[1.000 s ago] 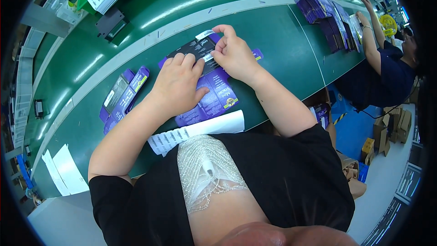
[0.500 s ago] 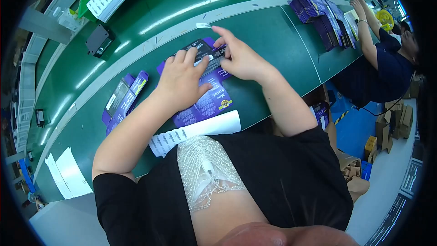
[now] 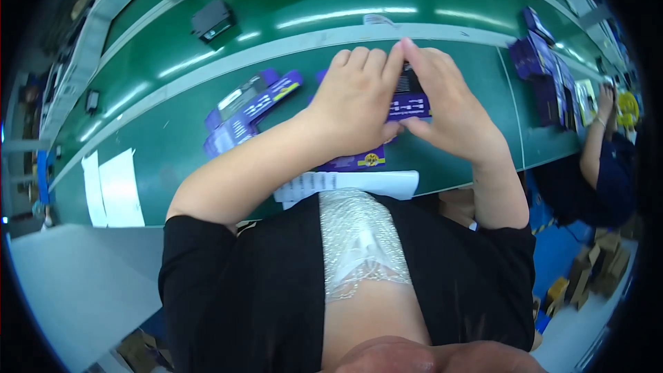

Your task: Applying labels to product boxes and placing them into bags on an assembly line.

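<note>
Head view: the left hand [image 3: 356, 100] and right hand [image 3: 452, 107] both grip 1 purple box [image 3: 409, 100], folding it shut; next, I think, press its flap in.

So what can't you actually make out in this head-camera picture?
- The purple box: mostly covered by the left hand and right hand, so its shape and how it is gripped stay unclear.
- The flat purple carton underneath: hidden by the left forearm.
- The white printed sheet: print too small.
- The co-worker at the right: bent and cut off by the fisheye rim.
- The small black device on the green bench: too small to identify.
</note>
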{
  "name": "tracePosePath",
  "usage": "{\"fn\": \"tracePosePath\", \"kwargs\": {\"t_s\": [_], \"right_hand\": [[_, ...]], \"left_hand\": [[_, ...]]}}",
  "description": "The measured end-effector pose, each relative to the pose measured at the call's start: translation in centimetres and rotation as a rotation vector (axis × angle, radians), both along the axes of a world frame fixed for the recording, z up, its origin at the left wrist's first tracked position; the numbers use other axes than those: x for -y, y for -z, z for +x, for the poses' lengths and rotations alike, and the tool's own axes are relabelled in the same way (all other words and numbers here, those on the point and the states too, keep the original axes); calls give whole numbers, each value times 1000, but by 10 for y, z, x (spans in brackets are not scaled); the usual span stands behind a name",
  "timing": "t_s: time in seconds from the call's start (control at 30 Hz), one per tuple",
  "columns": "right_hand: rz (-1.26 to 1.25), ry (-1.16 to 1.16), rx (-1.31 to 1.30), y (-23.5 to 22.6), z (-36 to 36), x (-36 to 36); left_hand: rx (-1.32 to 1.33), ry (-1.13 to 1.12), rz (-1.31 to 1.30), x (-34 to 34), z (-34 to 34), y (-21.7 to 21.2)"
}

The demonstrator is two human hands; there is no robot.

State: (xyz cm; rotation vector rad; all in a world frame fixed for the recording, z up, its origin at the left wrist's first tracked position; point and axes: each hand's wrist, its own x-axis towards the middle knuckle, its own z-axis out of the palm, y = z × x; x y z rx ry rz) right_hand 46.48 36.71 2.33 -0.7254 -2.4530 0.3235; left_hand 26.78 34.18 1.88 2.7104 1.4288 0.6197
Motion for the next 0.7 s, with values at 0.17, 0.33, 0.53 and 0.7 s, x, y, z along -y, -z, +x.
{"fn": "tracePosePath", "kwargs": {"t_s": [0.17, 0.33, 0.53, 0.7], "right_hand": [[-18, 151, -374, -8, 11, -3], [-784, 244, -782, 41, 21, -4], [-982, 299, -854, 67, 1, -20], [-1023, 336, -885, 86, -8, -34]], "left_hand": [[-130, -350, -155, 11, -75, -37], [-227, -563, -486, 33, -158, 11], [-236, -655, -389, 27, -149, 51], [-242, -455, -206, 3, -106, 30]]}}
